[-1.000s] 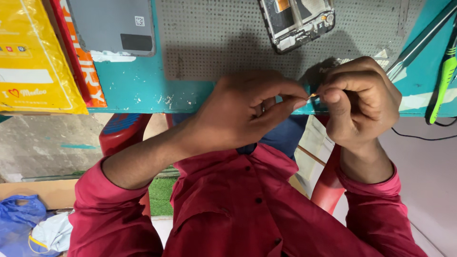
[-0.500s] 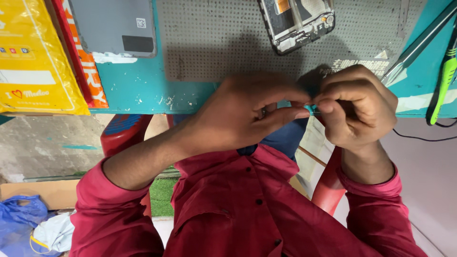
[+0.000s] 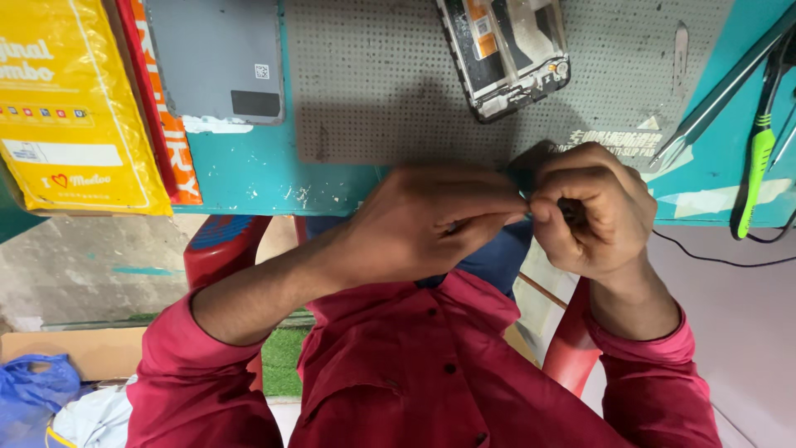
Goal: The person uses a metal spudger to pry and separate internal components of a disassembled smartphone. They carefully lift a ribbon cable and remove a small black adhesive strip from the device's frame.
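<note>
Left hand [image 3: 431, 220] and right hand [image 3: 593, 207] meet fingertip to fingertip at the worktop [image 3: 249, 178] edge, pinching something tiny — too small to tell. Opened phone [image 3: 506, 50] lies beyond; tweezers [image 3: 721, 91] and a green tool [image 3: 759, 166] sit right.

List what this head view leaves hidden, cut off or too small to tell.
- Small part pinched between the left hand and right hand: too small, covered by fingertips.
- Opened phone: top cut off by the upper edge.
- Grey back cover and yellow package: cut by the upper edge.
- Green-handled tool: tip hidden near the right edge.
</note>
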